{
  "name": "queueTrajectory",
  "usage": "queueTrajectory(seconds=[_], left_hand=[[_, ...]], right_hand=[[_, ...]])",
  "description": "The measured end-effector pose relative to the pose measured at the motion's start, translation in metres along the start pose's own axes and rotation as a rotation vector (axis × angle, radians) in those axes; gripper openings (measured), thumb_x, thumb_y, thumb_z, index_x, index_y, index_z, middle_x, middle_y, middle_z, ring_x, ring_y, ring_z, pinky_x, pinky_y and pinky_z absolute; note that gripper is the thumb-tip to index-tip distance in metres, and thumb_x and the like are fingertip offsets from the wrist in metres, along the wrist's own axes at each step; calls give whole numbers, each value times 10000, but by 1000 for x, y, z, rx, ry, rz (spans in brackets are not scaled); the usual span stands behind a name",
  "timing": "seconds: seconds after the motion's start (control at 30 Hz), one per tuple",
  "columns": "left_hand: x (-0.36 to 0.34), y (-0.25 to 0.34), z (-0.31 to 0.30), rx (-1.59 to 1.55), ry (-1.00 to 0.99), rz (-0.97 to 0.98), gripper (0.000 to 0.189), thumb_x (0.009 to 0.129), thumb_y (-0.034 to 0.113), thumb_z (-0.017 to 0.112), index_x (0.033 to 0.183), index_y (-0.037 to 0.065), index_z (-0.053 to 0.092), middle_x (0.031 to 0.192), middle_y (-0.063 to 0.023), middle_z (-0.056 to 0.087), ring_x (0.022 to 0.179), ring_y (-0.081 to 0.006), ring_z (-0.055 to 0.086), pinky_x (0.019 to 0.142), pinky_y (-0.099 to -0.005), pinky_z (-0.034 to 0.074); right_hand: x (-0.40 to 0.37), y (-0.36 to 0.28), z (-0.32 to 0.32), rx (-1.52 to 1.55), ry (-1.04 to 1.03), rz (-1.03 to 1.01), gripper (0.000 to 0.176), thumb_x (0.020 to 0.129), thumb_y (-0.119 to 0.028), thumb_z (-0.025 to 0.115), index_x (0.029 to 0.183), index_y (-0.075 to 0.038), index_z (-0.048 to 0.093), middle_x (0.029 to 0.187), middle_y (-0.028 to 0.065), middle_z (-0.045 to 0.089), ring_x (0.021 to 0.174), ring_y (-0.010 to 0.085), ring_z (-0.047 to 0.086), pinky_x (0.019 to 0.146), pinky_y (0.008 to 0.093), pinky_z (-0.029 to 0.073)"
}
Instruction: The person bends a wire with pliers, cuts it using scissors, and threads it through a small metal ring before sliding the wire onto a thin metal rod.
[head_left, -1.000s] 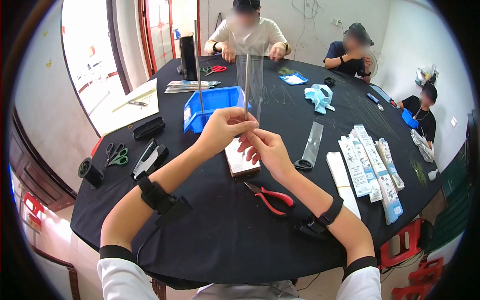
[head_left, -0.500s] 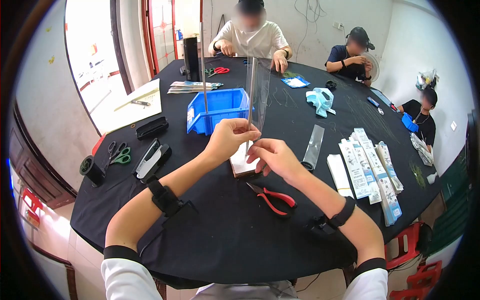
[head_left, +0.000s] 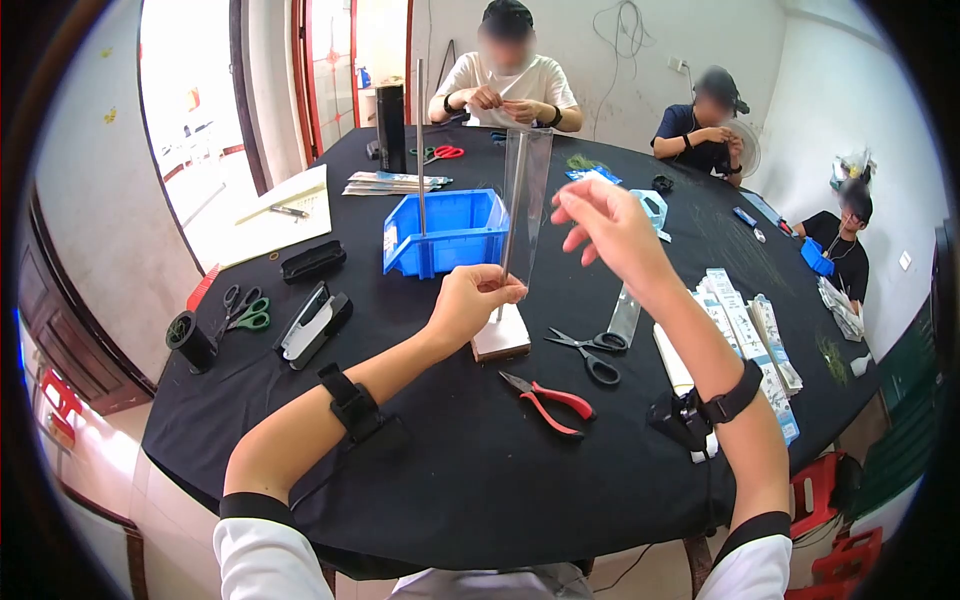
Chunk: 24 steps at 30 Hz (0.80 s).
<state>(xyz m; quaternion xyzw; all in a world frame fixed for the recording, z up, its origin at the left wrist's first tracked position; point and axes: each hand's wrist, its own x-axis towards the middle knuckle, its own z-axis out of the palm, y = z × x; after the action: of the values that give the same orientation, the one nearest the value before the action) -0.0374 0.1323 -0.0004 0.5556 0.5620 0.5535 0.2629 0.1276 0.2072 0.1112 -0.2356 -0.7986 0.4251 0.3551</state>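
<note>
Left hand [head_left: 468, 312]: thumb and fingers closed in a pinch on the lower end of the clear sleeve [head_left: 535, 200], at the rod [head_left: 512, 235] above the block [head_left: 502, 345]; right hand [head_left: 622, 240]: raised beside the sleeve, fingers parted, no held item visible. Whether the sleeve encloses the rod cannot be told. Keep the pinch light, to avoid creasing the film; steady the rod at its low end, as a side push could tip the block; bring the right fingers in clear of the scissors [head_left: 604, 370] and pliers [head_left: 548, 393].
</note>
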Motion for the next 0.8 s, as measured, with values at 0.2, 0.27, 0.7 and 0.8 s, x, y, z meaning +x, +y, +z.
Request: queueTrajectory(seconds=[0.2,0.27,0.7,0.8], left_hand=[[1,-3,-1,15,-33,-36,136,807,131,664,853,3,660,761,-29,644,733,-72,583,691,-206,449],[1,-4,-1,-10,-40,-44,139,810,133,661,853,1,655,758,-27,637,728,-72,578,687,-205,449],[2,-13,0,-40,-35,-7,153,803,163,650,831,12,647,743,-33,637,708,-75,577,655,-226,455],[2,-12,-1,-31,-57,-27,136,815,139,642,858,11,630,761,-24,625,722,-73,576,680,-218,459]], right_hand=[[31,-16,-2,-13,31,-313,385,850,-315,601,1108,-34,547,922,53,629,714,69,557,563,208,444],[38,-19,0,-6,14,-359,363,839,-312,617,1078,-42,577,938,48,636,749,76,562,633,223,450],[58,-35,-11,-252,-118,-643,143,855,-155,593,893,-27,643,775,-13,610,741,78,585,683,208,457],[56,-44,-16,-407,-124,-650,130,847,-149,591,888,-38,645,757,-8,625,721,78,590,679,218,466]])
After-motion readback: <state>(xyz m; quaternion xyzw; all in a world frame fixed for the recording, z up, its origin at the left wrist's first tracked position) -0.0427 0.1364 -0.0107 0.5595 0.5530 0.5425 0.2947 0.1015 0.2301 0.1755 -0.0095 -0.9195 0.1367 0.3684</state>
